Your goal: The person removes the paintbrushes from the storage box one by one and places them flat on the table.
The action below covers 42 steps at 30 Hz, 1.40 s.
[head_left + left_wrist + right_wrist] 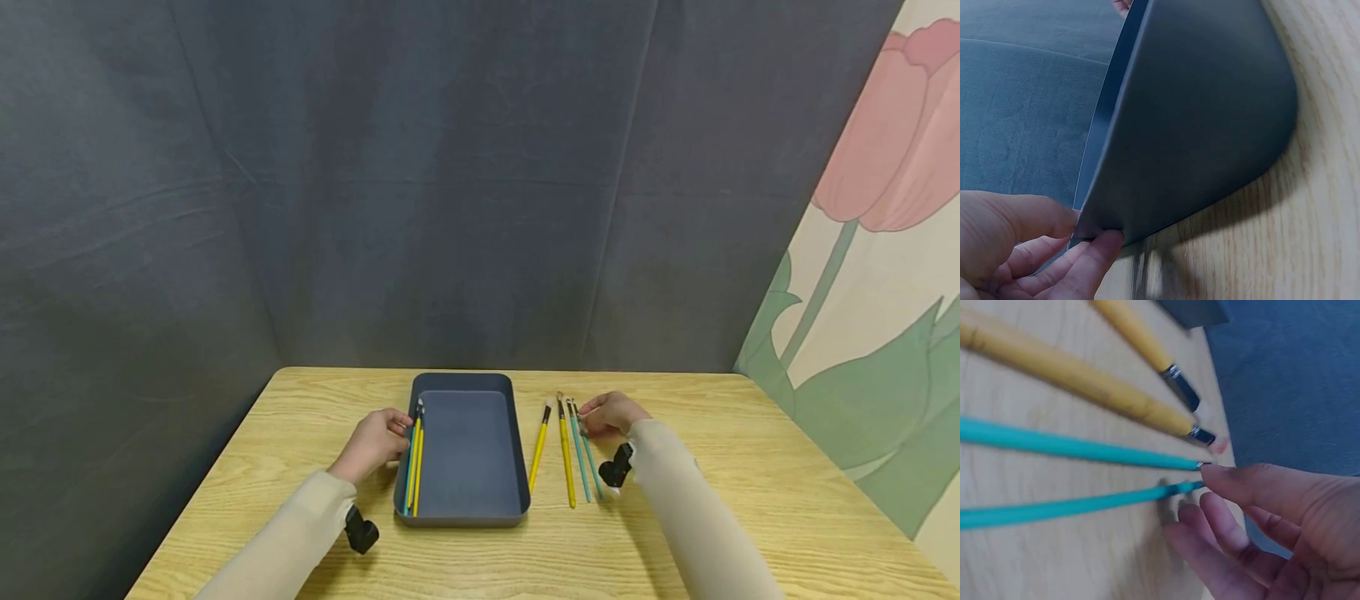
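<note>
In the head view my left hand (378, 442) is at the left side of a dark grey tray (465, 458). The left wrist view shows its thumb and fingers pinching the tray's rim. Inside the tray, along the left wall, lie a teal paintbrush (409, 487) and two yellow paintbrushes (420, 475). My right hand (609, 414) is at the bristle end of the rightmost teal paintbrush (1085, 505), thumb and fingers apart around its tip. Another teal paintbrush (1085, 447) lies beside it on the table.
Between the tray and the teal brushes lie two more yellow paintbrushes, a thick one (566, 458) and one nearer the tray (538, 450). Wood-grain table (480, 567) lies beneath everything. A dark curtain (450, 208) hangs behind, and a tulip-patterned wall (862, 333) is at the right.
</note>
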Tool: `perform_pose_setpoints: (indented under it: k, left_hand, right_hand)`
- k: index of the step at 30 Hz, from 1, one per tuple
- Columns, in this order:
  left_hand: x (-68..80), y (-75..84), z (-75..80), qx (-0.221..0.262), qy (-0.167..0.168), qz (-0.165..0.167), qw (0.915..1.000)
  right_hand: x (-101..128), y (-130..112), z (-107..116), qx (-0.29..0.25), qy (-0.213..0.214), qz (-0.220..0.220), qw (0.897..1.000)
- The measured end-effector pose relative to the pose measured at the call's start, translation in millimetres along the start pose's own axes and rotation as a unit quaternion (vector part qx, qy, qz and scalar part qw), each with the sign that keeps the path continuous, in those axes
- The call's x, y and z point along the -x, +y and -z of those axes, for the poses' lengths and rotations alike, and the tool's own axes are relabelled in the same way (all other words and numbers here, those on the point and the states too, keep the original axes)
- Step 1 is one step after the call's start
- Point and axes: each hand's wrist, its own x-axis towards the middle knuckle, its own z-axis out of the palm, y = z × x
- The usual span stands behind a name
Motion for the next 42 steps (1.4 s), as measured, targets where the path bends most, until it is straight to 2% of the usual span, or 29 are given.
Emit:
perform_pose_setpoints:
  k: [8, 14, 22, 34, 42]
  left_hand:
    - [-0.7, -0.6, 0.0, -0.005, 0.001, -0.002, 1.0]
    - [-1.4, -1.0, 0.4, -0.005, -0.001, -0.003, 1.0]
    - [-0.2, 2.1, 1.3, -0.002, -0.003, 0.001, 1.0]
    - [1.9, 3.4, 2.2, -0.003, -0.003, -0.002, 1.0]
    - [1.7, 2.6, 2.0, -0.002, -0.004, -0.002, 1.0]
  right_hand:
    - [0.1, -15.7, 1.8, -0.031, -0.036, 0.032, 0.998]
    - [2.0, -36.3, -10.9, -0.053, -0.07, 0.059, 0.994]
    - [10.7, -66.7, -44.5, -0.066, -0.101, 0.076, 0.99]
    - [17.6, -106.8, -103.7, -0.091, -0.12, 0.097, 0.984]
    - [14.4, -118.5, -139.5, -0.087, -0.12, 0.073, 0.986]
